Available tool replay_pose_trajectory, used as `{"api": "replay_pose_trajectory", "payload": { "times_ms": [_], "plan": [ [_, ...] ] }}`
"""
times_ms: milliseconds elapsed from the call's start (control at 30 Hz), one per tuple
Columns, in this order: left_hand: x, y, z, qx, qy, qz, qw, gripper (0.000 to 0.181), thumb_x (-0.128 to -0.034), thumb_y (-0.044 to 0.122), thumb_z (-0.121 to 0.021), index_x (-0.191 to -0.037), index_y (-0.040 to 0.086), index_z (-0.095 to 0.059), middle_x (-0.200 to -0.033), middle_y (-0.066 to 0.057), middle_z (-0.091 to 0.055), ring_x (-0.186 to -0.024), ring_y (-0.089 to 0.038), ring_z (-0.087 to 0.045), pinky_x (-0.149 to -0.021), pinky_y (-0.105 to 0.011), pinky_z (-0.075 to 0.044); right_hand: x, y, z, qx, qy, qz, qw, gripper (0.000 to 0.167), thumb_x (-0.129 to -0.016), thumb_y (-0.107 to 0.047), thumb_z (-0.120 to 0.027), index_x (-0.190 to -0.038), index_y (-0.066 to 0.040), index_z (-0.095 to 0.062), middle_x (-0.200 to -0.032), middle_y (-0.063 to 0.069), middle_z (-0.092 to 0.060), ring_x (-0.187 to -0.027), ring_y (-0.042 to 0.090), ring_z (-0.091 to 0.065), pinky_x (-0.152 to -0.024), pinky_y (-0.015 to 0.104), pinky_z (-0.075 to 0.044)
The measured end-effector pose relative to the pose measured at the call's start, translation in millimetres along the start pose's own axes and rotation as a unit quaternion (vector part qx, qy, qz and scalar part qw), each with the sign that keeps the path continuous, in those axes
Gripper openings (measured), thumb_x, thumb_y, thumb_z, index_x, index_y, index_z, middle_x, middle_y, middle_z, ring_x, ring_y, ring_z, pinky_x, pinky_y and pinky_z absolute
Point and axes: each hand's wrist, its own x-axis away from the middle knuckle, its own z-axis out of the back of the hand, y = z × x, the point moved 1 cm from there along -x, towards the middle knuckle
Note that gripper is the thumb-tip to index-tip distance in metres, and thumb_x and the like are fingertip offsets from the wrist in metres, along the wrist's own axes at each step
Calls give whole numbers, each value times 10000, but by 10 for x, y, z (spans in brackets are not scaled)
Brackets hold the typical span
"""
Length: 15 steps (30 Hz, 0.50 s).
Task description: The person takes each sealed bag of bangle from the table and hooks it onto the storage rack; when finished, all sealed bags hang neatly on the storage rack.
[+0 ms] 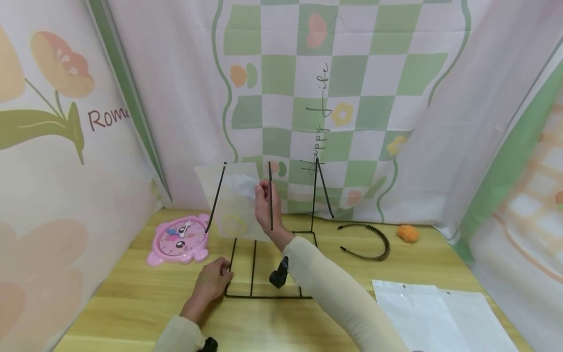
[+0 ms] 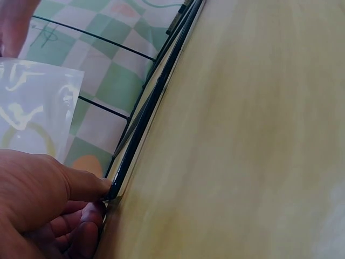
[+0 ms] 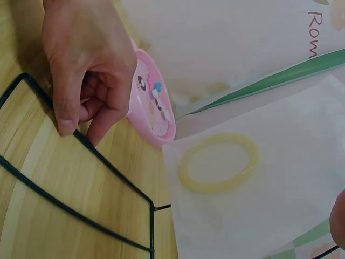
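Observation:
A black wire rack (image 1: 269, 297) stands on the table with upright rods. My left hand (image 1: 212, 281) pinches the rack's left bottom wire between thumb and fingers; the left wrist view shows the thumb (image 2: 89, 185) on the black bar (image 2: 141, 121). My right hand (image 1: 269, 208) is raised among the rods and holds the right edge of a translucent white bag (image 1: 235, 200). Inside the bag a yellow ring (image 3: 218, 163) shows through near its lower part. In the right wrist view only a bit of the right hand (image 3: 338, 220) is seen, at the right edge.
A pink clock (image 1: 180, 239) lies at the left behind my left hand. Right of the rack are a dark headband (image 1: 380, 239) and an orange lump (image 1: 407, 233). White bags (image 1: 440, 313) lie at the front right. A patterned curtain (image 1: 352, 73) hangs behind the table.

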Motion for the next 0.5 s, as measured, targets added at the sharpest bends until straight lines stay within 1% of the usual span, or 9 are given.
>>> {"api": "replay_pose_trajectory", "payload": {
  "times_ms": [33, 133, 200, 267, 367, 500],
  "plan": [
    [1, -1, 0, 8, -3, 0, 10000, 278, -861, 123, -701, -1099, -7, -641, -795, -11, -590, -707, -151, -531, -671, -339, -504, 3, -7, 0, -2, 5, 6, 10000, 148, -1022, -100, -484, -1076, 27, -538, -871, 69, -510, -754, 153, -430, -683, 262, -367],
    [7, -2, -3, 17, -5, -12, 10000, 278, -862, 121, -700, -1101, -7, -642, -789, -7, -585, -702, -146, -526, -667, -332, -502, 59, -133, 9, 80, 40, 8, 10000, 154, -1015, -60, -478, -1082, 68, -535, -893, 132, -529, -760, 157, -431, -690, 261, -367],
    [9, -3, -5, 27, -1, -24, 10000, 277, -863, 120, -699, -1102, -8, -641, -784, -4, -580, -697, -143, -521, -662, -327, -498, 60, -117, 9, 148, 79, -3, 9999, 159, -1013, -66, -484, -1086, 65, -538, -924, 141, -546, -785, 155, -448, -712, 264, -380],
    [9, -4, -9, 19, 10, -51, 10000, 279, -862, 120, -700, -1102, -9, -642, -780, 0, -578, -692, -139, -520, -657, -324, -496, 53, -66, 9, 209, 116, -22, 9997, 157, -1013, -82, -490, -1089, 45, -543, -954, 132, -563, -818, 160, -473, -737, 270, -402],
    [6, -7, -8, 12, 36, -93, 9999, 277, -859, 117, -701, -1098, -11, -643, -774, 3, -576, -685, -136, -518, -652, -322, -493, 8, 134, 10, 287, 177, -79, 9994, 161, -1012, -130, -510, -1107, -8, -557, -1019, 103, -594, -907, 170, -531, -804, 297, -444],
    [0, -6, -6, 17, 49, -100, 9999, 270, -862, 113, -699, -1096, -10, -646, -768, 6, -576, -680, -132, -513, -644, -314, -484, 27, 230, 53, 537, 182, -27, 9984, 169, -1006, -121, -518, -1132, -17, -562, -1073, 125, -616, -977, 209, -568, -856, 327, -470]
  ]
}}
